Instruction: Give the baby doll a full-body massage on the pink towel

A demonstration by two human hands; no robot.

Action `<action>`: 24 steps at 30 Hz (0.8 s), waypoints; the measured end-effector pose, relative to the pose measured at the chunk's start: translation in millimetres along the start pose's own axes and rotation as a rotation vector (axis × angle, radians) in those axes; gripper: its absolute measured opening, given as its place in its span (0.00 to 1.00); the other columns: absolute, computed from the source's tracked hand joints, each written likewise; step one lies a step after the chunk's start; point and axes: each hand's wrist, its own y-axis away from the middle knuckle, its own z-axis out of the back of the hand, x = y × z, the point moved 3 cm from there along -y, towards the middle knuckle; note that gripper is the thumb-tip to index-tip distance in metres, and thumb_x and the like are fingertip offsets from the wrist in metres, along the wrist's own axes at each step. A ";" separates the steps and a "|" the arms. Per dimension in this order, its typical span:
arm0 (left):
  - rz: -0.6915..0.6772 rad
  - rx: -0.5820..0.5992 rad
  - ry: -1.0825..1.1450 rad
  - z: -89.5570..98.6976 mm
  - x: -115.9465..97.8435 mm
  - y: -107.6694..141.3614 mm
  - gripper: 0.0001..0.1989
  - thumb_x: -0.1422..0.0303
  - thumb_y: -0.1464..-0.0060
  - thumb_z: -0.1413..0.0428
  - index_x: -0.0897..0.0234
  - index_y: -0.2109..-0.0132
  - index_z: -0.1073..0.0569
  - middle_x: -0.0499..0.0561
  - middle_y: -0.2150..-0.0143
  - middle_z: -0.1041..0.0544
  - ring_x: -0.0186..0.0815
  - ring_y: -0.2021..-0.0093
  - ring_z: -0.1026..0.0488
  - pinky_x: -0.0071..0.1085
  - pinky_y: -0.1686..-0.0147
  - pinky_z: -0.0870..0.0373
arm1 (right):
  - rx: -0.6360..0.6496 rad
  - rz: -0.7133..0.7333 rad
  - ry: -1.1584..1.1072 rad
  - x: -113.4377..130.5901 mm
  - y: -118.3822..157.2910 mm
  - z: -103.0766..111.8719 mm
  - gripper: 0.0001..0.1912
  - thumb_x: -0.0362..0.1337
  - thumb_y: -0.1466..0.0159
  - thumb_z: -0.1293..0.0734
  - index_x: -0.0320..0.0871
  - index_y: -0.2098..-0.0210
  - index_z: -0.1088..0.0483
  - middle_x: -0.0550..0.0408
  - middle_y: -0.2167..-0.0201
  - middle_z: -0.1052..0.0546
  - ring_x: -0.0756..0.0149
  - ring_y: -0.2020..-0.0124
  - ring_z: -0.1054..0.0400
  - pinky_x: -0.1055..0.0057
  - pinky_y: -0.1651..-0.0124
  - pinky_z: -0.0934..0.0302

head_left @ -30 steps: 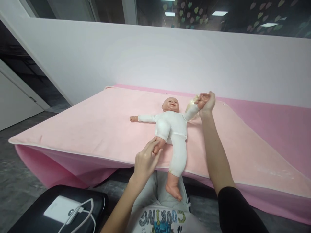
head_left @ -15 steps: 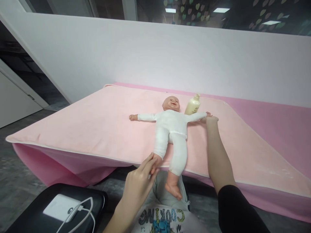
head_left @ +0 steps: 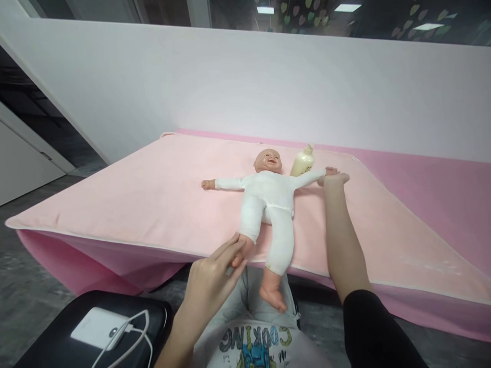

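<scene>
A baby doll with a white cloth body lies on its back on a pink towel, arms spread. Its head points away from me. My left hand is closed around the doll's foot on the left, thumb below and fingers on top. The other foot hangs over the table edge. At the right, my right hand is at the doll's outstretched hand, holding it slightly raised; most of my fingers are hidden. A pale yellow pump bottle stands tilted beside the doll's head.
A black seat at lower left carries a white power bank with a white cable. Behind the table rises a white wall. Pink cloth shows beyond the towel's right edge.
My left hand has moved slightly left, shifting the doll's foot with it. My right hand has lifted the doll's hand a little upward. The view has tilted slightly.
</scene>
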 end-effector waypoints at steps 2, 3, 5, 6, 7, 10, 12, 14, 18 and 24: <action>0.009 -0.079 0.042 0.5 -0.4 -13.7 0.16 0.65 0.44 0.46 0.59 0.48 0.28 0.51 0.46 0.26 0.39 0.54 0.24 0.27 0.65 0.24 | -0.062 0.029 -0.163 10.8 11.7 -12.6 0.10 0.39 0.40 0.54 0.44 0.77 0.60 0.61 0.79 0.49 0.71 0.80 0.46 0.71 0.72 0.39; 0.018 -0.114 0.060 -0.5 -0.6 -21.9 0.16 0.65 0.44 0.46 0.59 0.49 0.28 0.52 0.45 0.26 0.39 0.53 0.24 0.27 0.65 0.24 | -0.059 0.055 -0.249 15.9 19.6 -20.8 0.10 0.39 0.39 0.55 0.45 0.76 0.59 0.62 0.78 0.48 0.72 0.81 0.47 0.73 0.73 0.40; 0.036 -0.166 0.086 -5.8 -0.7 -39.7 0.16 0.65 0.44 0.45 0.59 0.49 0.28 0.51 0.45 0.27 0.39 0.53 0.24 0.27 0.65 0.24 | 0.044 0.132 -0.300 24.5 39.2 -40.7 0.11 0.40 0.37 0.54 0.46 0.76 0.56 0.62 0.78 0.46 0.74 0.81 0.47 0.75 0.75 0.43; 0.040 -0.178 0.095 -10.2 -0.4 -48.4 0.16 0.65 0.45 0.45 0.59 0.49 0.28 0.51 0.44 0.27 0.39 0.52 0.24 0.27 0.64 0.25 | 0.112 0.171 -0.267 26.8 50.7 -51.2 0.12 0.41 0.36 0.53 0.46 0.75 0.54 0.62 0.78 0.45 0.74 0.82 0.47 0.76 0.76 0.43; 0.043 -0.181 0.103 -15.5 0.5 -56.6 0.16 0.66 0.45 0.45 0.58 0.49 0.28 0.50 0.44 0.28 0.39 0.51 0.25 0.28 0.62 0.25 | 0.193 0.212 -0.205 27.3 63.1 -61.8 0.13 0.44 0.36 0.50 0.46 0.75 0.51 0.62 0.79 0.44 0.74 0.81 0.46 0.76 0.76 0.44; 0.048 -0.175 0.132 -33.7 6.6 -75.2 0.17 0.68 0.45 0.45 0.58 0.48 0.29 0.50 0.43 0.28 0.39 0.47 0.28 0.30 0.56 0.26 | 0.420 0.310 0.071 17.1 101.8 -89.0 0.17 0.51 0.40 0.42 0.45 0.74 0.44 0.61 0.80 0.40 0.73 0.80 0.43 0.75 0.76 0.45; 0.052 -0.170 0.157 -44.3 12.3 -82.1 0.17 0.69 0.45 0.45 0.59 0.48 0.30 0.51 0.43 0.28 0.40 0.45 0.30 0.32 0.53 0.28 | 0.558 0.391 0.281 4.0 126.3 -100.8 0.18 0.53 0.41 0.40 0.44 0.75 0.41 0.60 0.80 0.38 0.72 0.79 0.41 0.74 0.74 0.45; 0.061 -0.166 0.175 -50.8 17.5 -85.4 0.17 0.70 0.46 0.45 0.59 0.48 0.30 0.51 0.44 0.28 0.40 0.44 0.30 0.33 0.51 0.29 | 0.767 0.484 0.559 -11.9 148.9 -108.8 0.18 0.52 0.41 0.40 0.43 0.76 0.38 0.59 0.79 0.35 0.70 0.75 0.39 0.73 0.70 0.45; 0.075 -0.175 0.173 -51.9 22.3 -86.0 0.17 0.70 0.47 0.45 0.60 0.48 0.29 0.51 0.45 0.27 0.40 0.44 0.30 0.34 0.49 0.30 | 1.052 0.616 1.104 -36.8 176.5 -109.3 0.19 0.51 0.41 0.39 0.42 0.77 0.37 0.56 0.76 0.32 0.66 0.69 0.37 0.70 0.65 0.48; 0.072 -0.172 0.206 -49.7 23.2 -85.1 0.17 0.70 0.47 0.44 0.61 0.49 0.29 0.53 0.45 0.27 0.40 0.45 0.30 0.34 0.49 0.31 | 1.112 0.631 1.219 -35.0 179.5 -106.9 0.20 0.51 0.38 0.42 0.43 0.78 0.42 0.57 0.76 0.33 0.67 0.69 0.39 0.70 0.66 0.51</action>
